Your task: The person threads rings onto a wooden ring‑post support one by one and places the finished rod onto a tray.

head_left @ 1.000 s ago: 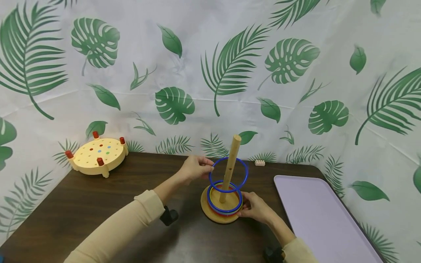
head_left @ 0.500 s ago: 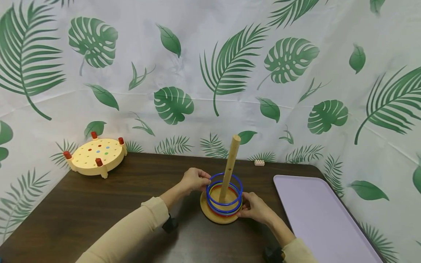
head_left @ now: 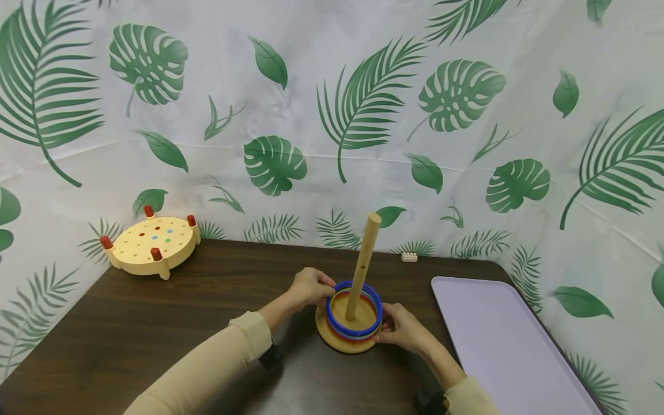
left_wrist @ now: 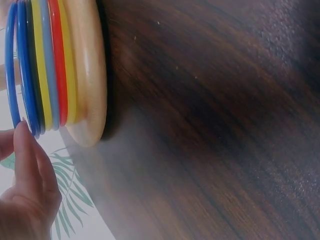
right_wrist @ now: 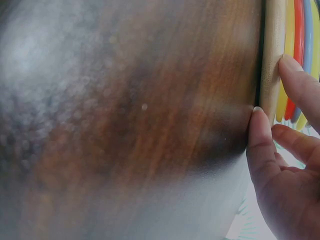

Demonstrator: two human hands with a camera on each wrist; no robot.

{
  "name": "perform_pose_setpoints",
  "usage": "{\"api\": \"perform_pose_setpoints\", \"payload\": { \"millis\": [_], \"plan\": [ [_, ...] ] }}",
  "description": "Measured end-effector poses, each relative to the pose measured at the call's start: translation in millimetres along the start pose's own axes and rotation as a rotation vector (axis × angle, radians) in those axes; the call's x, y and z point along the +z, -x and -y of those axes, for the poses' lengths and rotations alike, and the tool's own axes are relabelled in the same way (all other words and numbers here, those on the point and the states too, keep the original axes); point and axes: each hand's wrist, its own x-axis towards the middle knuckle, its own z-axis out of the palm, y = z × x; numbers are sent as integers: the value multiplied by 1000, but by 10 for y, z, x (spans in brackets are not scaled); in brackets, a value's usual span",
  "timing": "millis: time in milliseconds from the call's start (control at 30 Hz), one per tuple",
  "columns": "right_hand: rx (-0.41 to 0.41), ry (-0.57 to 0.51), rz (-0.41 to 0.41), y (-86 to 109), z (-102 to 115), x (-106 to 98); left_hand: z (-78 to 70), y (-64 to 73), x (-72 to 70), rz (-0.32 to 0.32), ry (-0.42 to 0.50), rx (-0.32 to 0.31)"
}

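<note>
A wooden post (head_left: 364,259) rises from a round wooden base (head_left: 329,338), leaning slightly right in the head view. Several coloured rings are stacked around its foot: yellow, red, grey-blue, yellow, a dark one and a blue one. My left hand (head_left: 308,287) pinches the topmost blue ring (left_wrist: 10,75) at its left side; the left wrist view shows a narrow gap between it and the blue ring (left_wrist: 24,75) below. With thumb and fingers, my right hand (head_left: 407,328) grips the base's right edge, beside the lower rings.
On the dark wooden table (head_left: 249,259), a lilac tray (head_left: 508,340) lies to the right. At the back left stands a round cream pegboard (head_left: 140,251) with red-tipped legs pointing up. A small pale brick (head_left: 409,257) sits near the back edge, before a leaf-print cloth (head_left: 290,104).
My left hand has lowered the blue ring along the post, from well above the stack to just over it. My right hand has stayed at the base.
</note>
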Motion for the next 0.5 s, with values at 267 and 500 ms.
{"api": "perform_pose_setpoints", "payload": {
  "millis": [267, 500],
  "plan": [
    [-6, 0, 9, 7, 3, -3, 8, 2, 10, 2, -10, 4],
    [-5, 4, 6, 1, -6, -4, 5, 25, 18, -7, -10, 5]
  ]
}}
